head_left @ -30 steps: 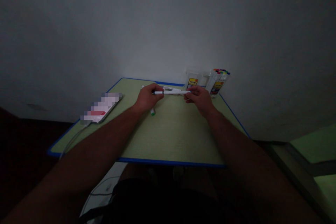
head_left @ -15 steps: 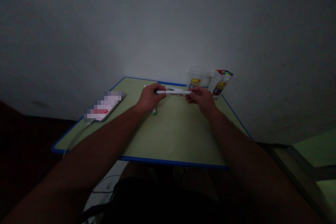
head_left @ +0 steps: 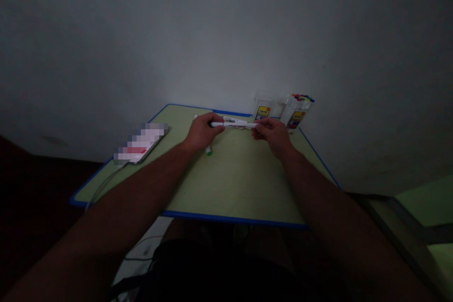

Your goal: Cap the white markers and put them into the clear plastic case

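Note:
A white marker (head_left: 238, 124) is held level above the table, one end in each hand. My left hand (head_left: 204, 128) is closed on its left end, where a dark ring shows. My right hand (head_left: 274, 133) pinches the right end between thumb and fingers. Under my left hand lies another white marker (head_left: 208, 150) with a green tip, its middle hidden by the hand. Behind the held marker, a white item with printing (head_left: 231, 119) lies flat near the wall; its kind I cannot make out.
At the back right stand a clear case (head_left: 263, 107) with a yellow label and a second case (head_left: 294, 115) filled with colourful-ended markers. A phone (head_left: 141, 144) with a cable lies at the left of the blue-edged table (head_left: 233, 188). A wall (head_left: 226, 33) rises behind.
Hardly anything differs. My right hand's lower fingers have shifted slightly; both hands still hold the marker in the same place.

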`<state>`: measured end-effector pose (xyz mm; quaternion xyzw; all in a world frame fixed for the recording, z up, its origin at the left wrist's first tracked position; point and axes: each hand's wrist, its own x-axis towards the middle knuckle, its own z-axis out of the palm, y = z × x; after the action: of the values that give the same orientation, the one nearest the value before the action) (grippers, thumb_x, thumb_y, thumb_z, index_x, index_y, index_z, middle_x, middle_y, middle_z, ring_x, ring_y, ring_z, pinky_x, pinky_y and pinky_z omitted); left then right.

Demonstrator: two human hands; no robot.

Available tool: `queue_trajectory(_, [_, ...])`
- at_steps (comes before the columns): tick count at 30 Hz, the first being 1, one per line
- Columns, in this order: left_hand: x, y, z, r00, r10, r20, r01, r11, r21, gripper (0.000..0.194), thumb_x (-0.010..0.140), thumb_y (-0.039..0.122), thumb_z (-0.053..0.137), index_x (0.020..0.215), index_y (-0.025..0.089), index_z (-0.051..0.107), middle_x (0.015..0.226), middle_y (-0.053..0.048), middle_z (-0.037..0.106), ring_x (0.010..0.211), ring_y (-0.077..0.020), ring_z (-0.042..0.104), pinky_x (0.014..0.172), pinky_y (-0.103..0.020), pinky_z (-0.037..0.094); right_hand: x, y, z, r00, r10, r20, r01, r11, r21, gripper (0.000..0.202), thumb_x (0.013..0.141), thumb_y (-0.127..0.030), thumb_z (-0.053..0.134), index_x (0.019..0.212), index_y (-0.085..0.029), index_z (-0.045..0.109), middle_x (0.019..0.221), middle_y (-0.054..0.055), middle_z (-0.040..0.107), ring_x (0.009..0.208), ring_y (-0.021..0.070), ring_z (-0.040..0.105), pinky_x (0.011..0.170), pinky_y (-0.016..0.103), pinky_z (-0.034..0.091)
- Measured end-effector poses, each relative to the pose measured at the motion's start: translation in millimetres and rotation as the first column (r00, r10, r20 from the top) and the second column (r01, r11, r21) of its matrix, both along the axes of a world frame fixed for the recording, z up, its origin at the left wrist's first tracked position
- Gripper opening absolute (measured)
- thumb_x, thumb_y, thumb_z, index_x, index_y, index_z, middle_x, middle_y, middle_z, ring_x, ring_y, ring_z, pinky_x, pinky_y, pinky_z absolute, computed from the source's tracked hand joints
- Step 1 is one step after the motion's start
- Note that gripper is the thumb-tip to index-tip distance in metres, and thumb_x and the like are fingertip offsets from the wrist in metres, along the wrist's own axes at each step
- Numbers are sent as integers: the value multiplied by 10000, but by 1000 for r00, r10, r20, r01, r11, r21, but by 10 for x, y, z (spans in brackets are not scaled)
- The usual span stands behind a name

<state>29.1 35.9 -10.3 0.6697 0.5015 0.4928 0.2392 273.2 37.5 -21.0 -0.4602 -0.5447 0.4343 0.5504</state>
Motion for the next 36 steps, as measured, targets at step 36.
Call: queue_trajectory(36, [-39,6,-13,999,-40,36,41,999,-30,134,703,192,810,834,166,789,771,-18,745,665,-142,591,675,-299,451,21,14,-3,1000,-1,-26,3,998,60,350,607,-424,877,800,-176,723,651,-2,692,558,124,633,591,299,582])
